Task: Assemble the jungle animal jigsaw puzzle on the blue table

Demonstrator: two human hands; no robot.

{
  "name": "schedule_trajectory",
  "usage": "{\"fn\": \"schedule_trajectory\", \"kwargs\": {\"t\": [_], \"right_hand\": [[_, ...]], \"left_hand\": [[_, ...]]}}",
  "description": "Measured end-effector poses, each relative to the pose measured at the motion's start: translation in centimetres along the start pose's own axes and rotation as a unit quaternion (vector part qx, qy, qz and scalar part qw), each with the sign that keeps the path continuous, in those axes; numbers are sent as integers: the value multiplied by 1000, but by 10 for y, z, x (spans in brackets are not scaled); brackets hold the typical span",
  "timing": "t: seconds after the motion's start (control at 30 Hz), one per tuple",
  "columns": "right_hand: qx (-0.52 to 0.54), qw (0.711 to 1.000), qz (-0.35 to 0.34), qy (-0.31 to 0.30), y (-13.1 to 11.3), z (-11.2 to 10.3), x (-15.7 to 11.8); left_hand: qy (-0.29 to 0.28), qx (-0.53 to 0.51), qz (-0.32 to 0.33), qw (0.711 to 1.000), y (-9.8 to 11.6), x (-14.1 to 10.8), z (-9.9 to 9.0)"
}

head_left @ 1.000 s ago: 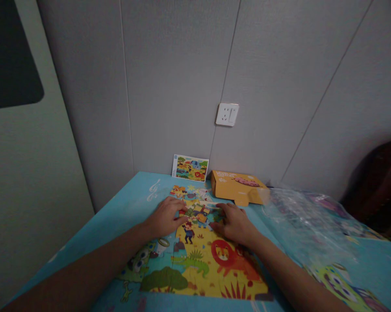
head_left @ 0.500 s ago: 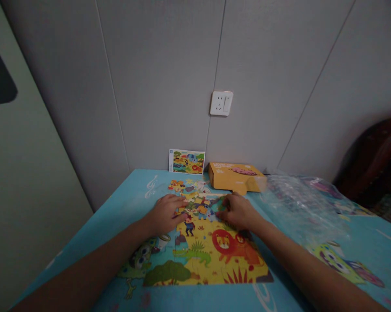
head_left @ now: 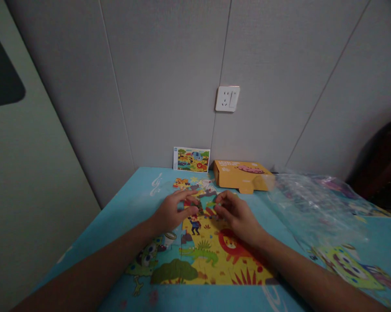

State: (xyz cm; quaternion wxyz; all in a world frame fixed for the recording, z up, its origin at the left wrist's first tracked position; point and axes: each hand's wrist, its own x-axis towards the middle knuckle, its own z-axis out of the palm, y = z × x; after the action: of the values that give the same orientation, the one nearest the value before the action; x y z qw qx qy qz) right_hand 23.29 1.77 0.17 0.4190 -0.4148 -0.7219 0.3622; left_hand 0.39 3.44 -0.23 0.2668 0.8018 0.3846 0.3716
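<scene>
A partly assembled jigsaw puzzle (head_left: 201, 268) lies flat on the table, showing a lion, a crocodile and a small walking figure on yellow ground. Over its far edge, my right hand (head_left: 240, 216) pinches a puzzle piece (head_left: 210, 209) with green and red on it between thumb and fingers. My left hand (head_left: 173, 212) is just left of that piece, its thumb and fingers apart, close to the pieces at the upper left. Whether its fingertips touch one I cannot tell. Several loose pieces (head_left: 181, 183) lie beyond the hands.
A small picture card (head_left: 192, 159) of the same scene leans on the wall. Beside it lies a yellow box (head_left: 243, 175) with its flap toward me. Crumpled clear plastic (head_left: 312, 208) spreads over the right side of the blue printed tablecloth (head_left: 124, 199).
My right hand has moved left over the puzzle's far part, toward my left hand, with a piece in its fingers. The whole view has shifted slightly.
</scene>
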Motion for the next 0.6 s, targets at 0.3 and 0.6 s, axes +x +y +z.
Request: {"fn": "schedule_trajectory", "kwargs": {"t": [0.3, 0.6], "right_hand": [[33, 995, -24, -90, 0, 17, -7], [-66, 992, -43, -96, -1, 12, -10]], "left_hand": [[-45, -24, -27, 998, 5, -2, -5], [-110, -74, -103, 986, -7, 6, -45]]}}
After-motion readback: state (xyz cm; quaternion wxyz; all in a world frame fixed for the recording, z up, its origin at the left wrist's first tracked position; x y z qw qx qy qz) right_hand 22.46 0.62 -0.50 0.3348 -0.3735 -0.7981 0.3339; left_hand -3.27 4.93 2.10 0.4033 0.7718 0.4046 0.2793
